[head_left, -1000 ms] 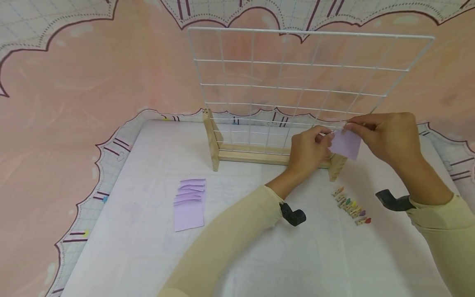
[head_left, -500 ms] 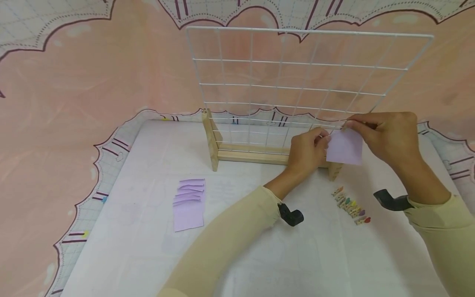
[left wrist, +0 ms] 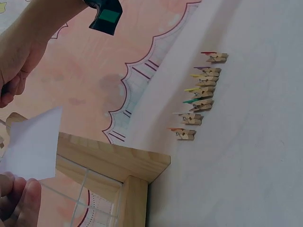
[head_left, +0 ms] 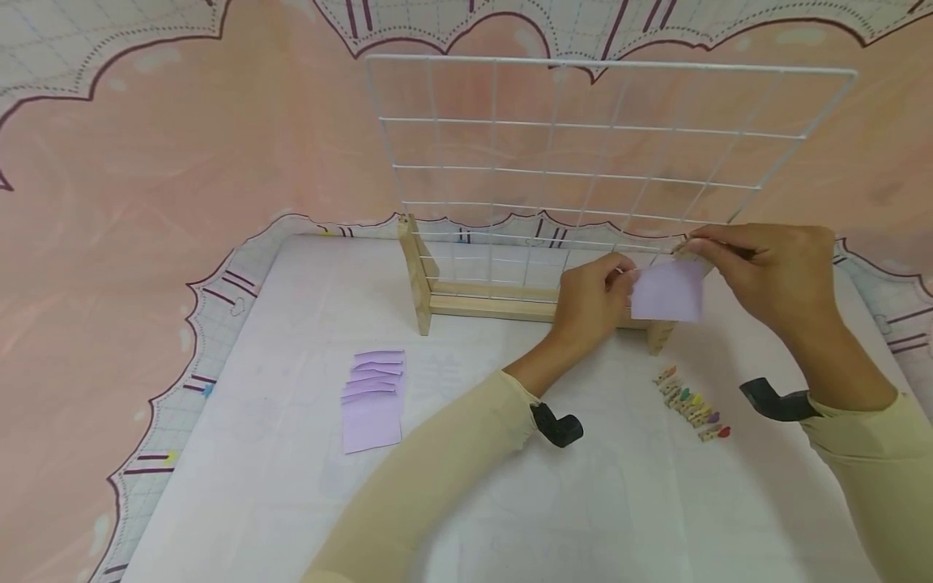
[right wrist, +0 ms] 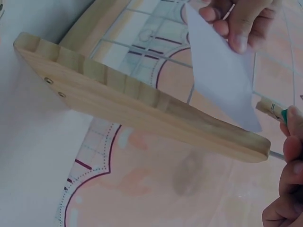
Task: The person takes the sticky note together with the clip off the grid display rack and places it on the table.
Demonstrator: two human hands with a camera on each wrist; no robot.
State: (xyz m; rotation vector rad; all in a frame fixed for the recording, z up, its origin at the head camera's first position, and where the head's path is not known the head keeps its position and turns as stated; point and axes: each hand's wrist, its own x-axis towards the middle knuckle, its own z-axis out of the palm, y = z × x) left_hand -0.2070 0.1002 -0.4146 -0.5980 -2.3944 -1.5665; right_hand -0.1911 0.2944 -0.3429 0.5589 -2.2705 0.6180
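Observation:
A small light purple paper square (head_left: 666, 293) hangs in front of the lower right part of the white wire grid (head_left: 583, 172). My left hand (head_left: 592, 300) pinches its upper left corner between thumb and fingers. Near the paper's upper right corner, my right hand (head_left: 776, 267) grips a small wooden clothespin (right wrist: 271, 109) with a green tip. In the right wrist view the clothespin stands just apart from the paper's edge, beside the grid's wooden side foot (right wrist: 142, 97).
Several small clothespins with coloured tips (head_left: 691, 406) lie in a row on the white tabletop (head_left: 583, 510), right of the left forearm. Overlapping purple paper squares (head_left: 372, 421) lie at the left. A wooden bar (head_left: 496, 307) joins the grid's feet. Patterned cloth hangs behind.
My left hand has drawn the paper slightly left and down, and the paper now faces the head view more squarely. My right hand has shifted a little to the right.

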